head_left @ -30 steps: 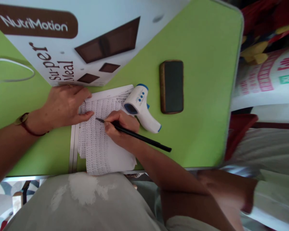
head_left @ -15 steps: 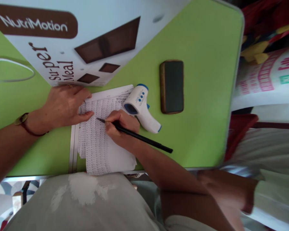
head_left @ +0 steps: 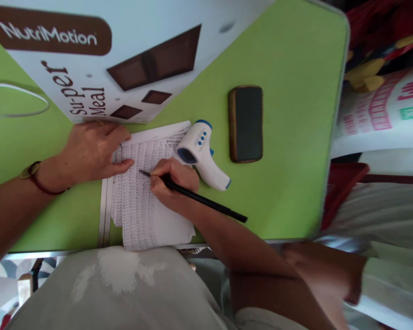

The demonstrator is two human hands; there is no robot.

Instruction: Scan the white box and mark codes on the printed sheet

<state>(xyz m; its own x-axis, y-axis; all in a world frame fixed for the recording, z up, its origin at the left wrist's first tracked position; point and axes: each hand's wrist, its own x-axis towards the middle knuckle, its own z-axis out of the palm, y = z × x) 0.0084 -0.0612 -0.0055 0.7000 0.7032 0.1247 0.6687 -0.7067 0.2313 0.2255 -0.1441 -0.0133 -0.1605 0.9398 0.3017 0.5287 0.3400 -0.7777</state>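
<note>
A black pen (head_left: 206,200) is pinched in my right hand (head_left: 175,183), its tip on or just over the handwritten sheet (head_left: 141,206). Rows of small writing cover most of that paper, which lies on other sheets and hangs a little over the table's near edge. My left hand (head_left: 92,151) rests flat with fingers spread, its thumb and fingertips on the papers' left side. Right beside my right hand lies a white and blue infrared thermometer (head_left: 206,160), partly over the top corner of the sheets.
A large white NutriMotion box or board (head_left: 89,82) covers the back left of the green table (head_left: 289,183). To the right lies a phone (head_left: 246,123) in a worn case. A white cable (head_left: 17,87) loops at the left. Printed sacks (head_left: 382,110) stand beyond the right edge.
The pen tip has shifted very slightly along the writing with my right hand. My left hand and the other things have stayed in place.
</note>
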